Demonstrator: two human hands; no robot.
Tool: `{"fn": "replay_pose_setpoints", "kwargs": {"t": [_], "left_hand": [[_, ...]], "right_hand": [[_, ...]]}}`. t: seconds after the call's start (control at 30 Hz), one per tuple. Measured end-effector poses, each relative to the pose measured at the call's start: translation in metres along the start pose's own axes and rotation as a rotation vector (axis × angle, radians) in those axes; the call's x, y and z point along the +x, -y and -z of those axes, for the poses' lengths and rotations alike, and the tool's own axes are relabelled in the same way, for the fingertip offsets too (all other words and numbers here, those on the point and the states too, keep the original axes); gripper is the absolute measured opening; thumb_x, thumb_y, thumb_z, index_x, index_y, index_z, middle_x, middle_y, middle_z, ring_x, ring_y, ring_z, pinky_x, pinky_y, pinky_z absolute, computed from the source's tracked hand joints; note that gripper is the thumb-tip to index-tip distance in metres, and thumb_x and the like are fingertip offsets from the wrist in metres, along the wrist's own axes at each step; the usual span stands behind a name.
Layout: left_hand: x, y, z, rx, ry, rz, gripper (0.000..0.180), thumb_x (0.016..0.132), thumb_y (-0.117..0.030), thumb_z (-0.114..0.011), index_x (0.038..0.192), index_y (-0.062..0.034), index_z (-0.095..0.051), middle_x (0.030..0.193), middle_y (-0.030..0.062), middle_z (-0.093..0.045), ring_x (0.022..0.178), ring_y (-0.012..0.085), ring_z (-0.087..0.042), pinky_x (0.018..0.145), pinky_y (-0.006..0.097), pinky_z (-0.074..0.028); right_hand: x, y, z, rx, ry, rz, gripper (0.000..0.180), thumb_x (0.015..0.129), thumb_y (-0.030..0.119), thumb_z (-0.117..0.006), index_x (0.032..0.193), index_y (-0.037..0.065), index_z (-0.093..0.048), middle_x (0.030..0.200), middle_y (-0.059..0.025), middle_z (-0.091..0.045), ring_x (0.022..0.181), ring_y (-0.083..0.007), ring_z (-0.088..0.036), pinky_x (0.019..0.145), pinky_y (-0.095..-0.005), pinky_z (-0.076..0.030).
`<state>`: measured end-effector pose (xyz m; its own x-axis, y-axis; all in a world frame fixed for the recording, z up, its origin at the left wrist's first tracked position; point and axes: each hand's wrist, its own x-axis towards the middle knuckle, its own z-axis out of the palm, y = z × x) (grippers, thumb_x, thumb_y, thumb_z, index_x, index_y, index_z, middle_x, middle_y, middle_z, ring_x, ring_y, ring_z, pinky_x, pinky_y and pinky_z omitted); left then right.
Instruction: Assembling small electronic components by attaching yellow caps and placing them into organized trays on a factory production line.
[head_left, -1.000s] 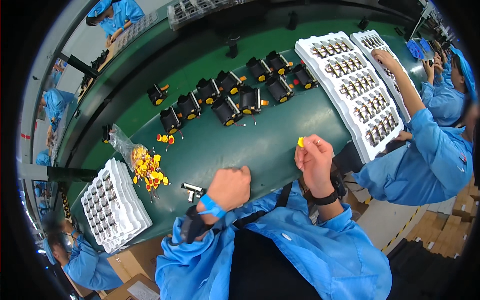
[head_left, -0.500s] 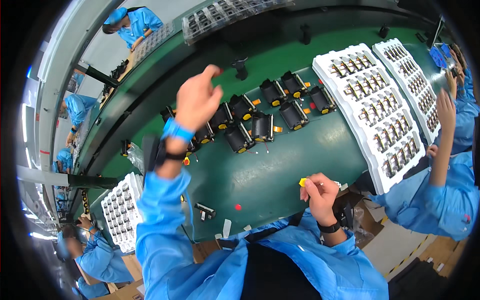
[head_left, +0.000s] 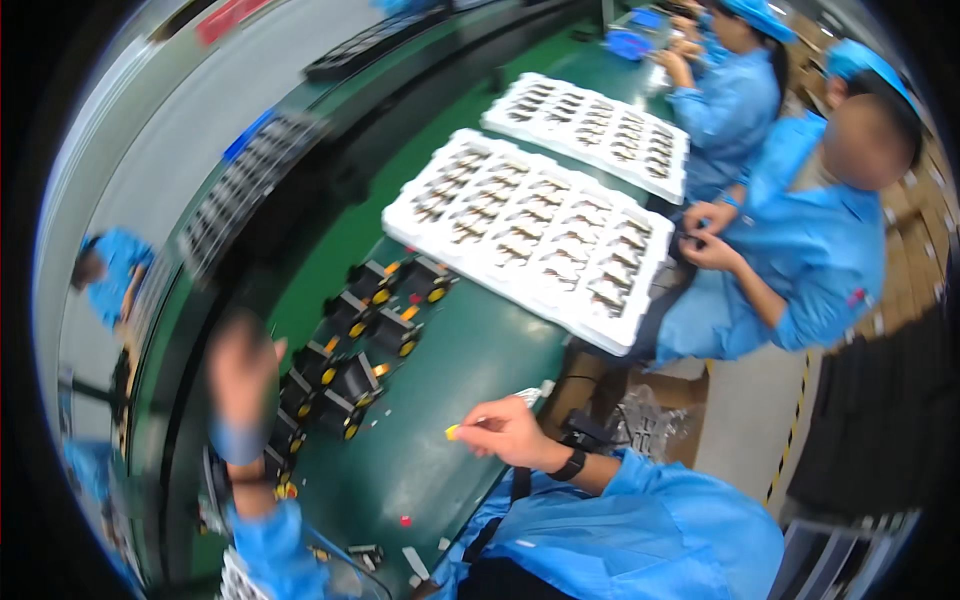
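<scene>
My right hand (head_left: 500, 434) is closed in a pinch over the near part of the green table. Between its fingertips is a small yellow piece (head_left: 452, 432), perhaps a sticker or tab. My left hand (head_left: 243, 375) is raised at the far left, smeared by motion, so its fingers and anything in them are unclear. To its right, several black curved housings (head_left: 358, 378) stand in rows, with yellow round parts and orange tabs. A small red piece (head_left: 405, 520) lies nearer me on the table.
Two white trays of small parts, a near tray (head_left: 540, 225) and a far tray (head_left: 590, 125), occupy the table's far right. A co-worker (head_left: 770, 220) sits beside them, hands together. Loose bits and a cable (head_left: 350, 556) lie near the front edge. A dark raised ledge (head_left: 330, 160) borders the far side.
The view has swung right, shifting the housings and trays leftward in the picture. My right hand still pinches the yellow piece. The co-worker's raised hand has come down to meet the other.
</scene>
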<state>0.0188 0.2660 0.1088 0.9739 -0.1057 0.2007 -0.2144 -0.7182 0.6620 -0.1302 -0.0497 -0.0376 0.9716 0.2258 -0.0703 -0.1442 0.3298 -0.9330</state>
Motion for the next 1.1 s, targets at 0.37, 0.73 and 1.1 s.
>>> {"fn": "replay_pose_setpoints", "kwargs": {"t": [0.37, 0.73, 1.1], "left_hand": [[-0.225, -0.052, -0.031, -0.719, -0.322, 0.608, 0.031, 0.083, 0.003, -0.074, 0.109, 0.0009, -0.056, 0.08, 0.0021, -0.058, 0.051, 0.0047, -0.046, 0.043, 0.02, -0.032], [-0.22, -0.055, -0.023, -0.42, 0.179, 0.154, 0.026, 0.077, 0.002, -0.067, 0.099, 0.002, -0.055, 0.068, 0.0165, -0.054, 0.054, 0.0217, -0.054, 0.052, 0.035, -0.042], [-0.225, -0.064, -0.013, -0.413, 0.185, 0.078, 0.028, 0.081, 0.001, -0.069, 0.104, 0.0007, -0.053, 0.074, 0.0199, -0.059, 0.06, 0.0372, -0.061, 0.051, 0.042, -0.042]], "right_hand": [[0.013, 0.027, -0.043, -0.143, 0.32, 0.043, 0.017, 0.097, 0.013, -0.063, 0.087, -0.001, -0.064, 0.068, -0.004, -0.064, 0.06, -0.0088, -0.061, 0.052, -0.0256, -0.048], [0.009, 0.067, -0.107, -0.483, 0.728, 0.419, 0.007, 0.087, 0.0, -0.07, 0.093, -0.002, -0.066, 0.074, -0.012, -0.061, 0.062, -0.0242, -0.059, 0.056, -0.0335, -0.044], [0.005, 0.062, -0.116, -0.626, 0.625, 0.408, 0.006, 0.084, -0.001, -0.072, 0.086, -0.001, -0.067, 0.07, -0.0099, -0.063, 0.055, -0.0166, -0.06, 0.049, -0.029, -0.043]]}}
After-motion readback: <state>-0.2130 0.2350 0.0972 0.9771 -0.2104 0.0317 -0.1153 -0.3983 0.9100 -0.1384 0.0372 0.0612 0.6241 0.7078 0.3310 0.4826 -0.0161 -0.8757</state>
